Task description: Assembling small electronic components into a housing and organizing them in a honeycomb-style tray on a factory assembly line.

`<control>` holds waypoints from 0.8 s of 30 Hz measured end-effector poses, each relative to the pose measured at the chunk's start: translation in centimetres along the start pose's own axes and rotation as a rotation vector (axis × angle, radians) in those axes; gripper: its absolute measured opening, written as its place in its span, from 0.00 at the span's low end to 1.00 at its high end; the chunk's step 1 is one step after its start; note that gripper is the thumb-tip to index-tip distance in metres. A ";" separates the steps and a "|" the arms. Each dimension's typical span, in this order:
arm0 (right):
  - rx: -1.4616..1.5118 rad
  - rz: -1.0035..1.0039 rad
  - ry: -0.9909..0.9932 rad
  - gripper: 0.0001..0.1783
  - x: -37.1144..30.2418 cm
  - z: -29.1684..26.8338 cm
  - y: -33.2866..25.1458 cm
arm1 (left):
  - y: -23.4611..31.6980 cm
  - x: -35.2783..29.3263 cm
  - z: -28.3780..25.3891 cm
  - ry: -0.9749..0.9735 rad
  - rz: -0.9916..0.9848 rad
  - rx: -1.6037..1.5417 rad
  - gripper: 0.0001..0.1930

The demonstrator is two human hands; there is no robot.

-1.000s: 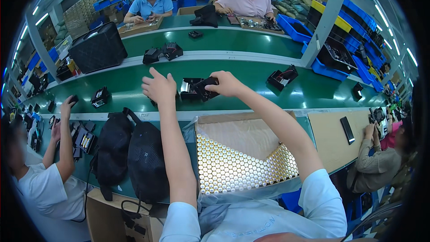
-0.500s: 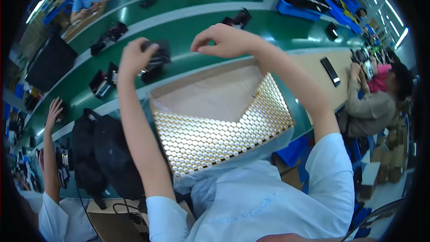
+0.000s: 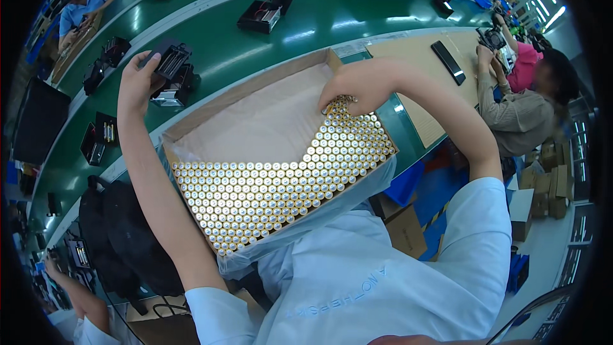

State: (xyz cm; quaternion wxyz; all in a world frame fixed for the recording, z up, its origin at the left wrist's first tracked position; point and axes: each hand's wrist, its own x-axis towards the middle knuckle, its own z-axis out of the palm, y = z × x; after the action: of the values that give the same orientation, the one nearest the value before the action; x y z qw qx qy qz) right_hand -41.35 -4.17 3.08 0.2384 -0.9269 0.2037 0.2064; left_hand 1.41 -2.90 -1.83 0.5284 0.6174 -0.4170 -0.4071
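A black open battery case (image 3: 172, 62) with a hinged lid and slots inside is held in my left hand (image 3: 137, 82) over the green belt, thumb on its edge. My right hand (image 3: 361, 84) reaches into the far right corner of a cardboard box (image 3: 331, 59), its fingers curled down on batteries there. Standing on end in tight rows, many gold batteries (image 3: 255, 195) with silver tops fill the near and right part of the box. Bare lining (image 3: 249, 129) shows in the far left part. My right fingertips are partly hidden, so how many batteries they pinch is unclear.
More black cases lie on the green conveyor (image 3: 345, 13): one beyond the box (image 3: 263, 11), one at the left (image 3: 99, 137). A black phone-like slab (image 3: 448, 62) lies on cardboard at right. Black backpacks (image 3: 131, 236) stand at left. Co-workers sit on several sides.
My right hand has come down from above the belt onto the batteries. My left hand still holds the case, which now shows its open inside. The whole view has shifted.
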 end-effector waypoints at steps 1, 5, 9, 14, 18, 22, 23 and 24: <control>-0.005 -0.011 0.018 0.22 0.0 0.2 0.2 | -0.3 0.1 0.1 -0.003 -0.006 -0.038 0.18; -0.015 -0.052 0.078 0.21 0.0 0.6 0.8 | -0.6 0.1 0.6 -0.011 -0.025 -0.147 0.22; -0.018 -0.125 0.120 0.18 0.1 0.3 0.8 | -1.5 0.1 0.8 0.004 -0.070 -0.252 0.25; 0.131 -0.095 0.333 0.12 1.1 -1.5 0.0 | -3.3 1.4 0.0 -0.141 0.037 -0.266 0.29; 0.177 -0.184 0.731 0.12 6.3 -4.4 -2.8 | -2.1 0.6 1.8 -0.066 0.017 -0.322 0.28; 0.185 -0.052 0.901 0.13 15.8 -8.2 -6.2 | -2.3 1.3 1.7 -0.039 0.006 -0.411 0.23; 0.156 -0.017 0.887 0.13 17.9 -9.1 -7.3 | -2.7 1.4 1.4 -0.029 -0.003 -0.443 0.22; 0.145 -0.023 0.889 0.13 19.2 -10.1 -7.6 | -2.6 1.7 1.6 -0.034 -0.010 -0.472 0.21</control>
State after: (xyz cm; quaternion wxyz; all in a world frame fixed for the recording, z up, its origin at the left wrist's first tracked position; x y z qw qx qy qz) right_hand -18.84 -8.71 4.69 0.1943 -0.9085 0.2902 -0.2295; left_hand 0.68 -4.71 -4.67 0.6490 0.4719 -0.3160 -0.5062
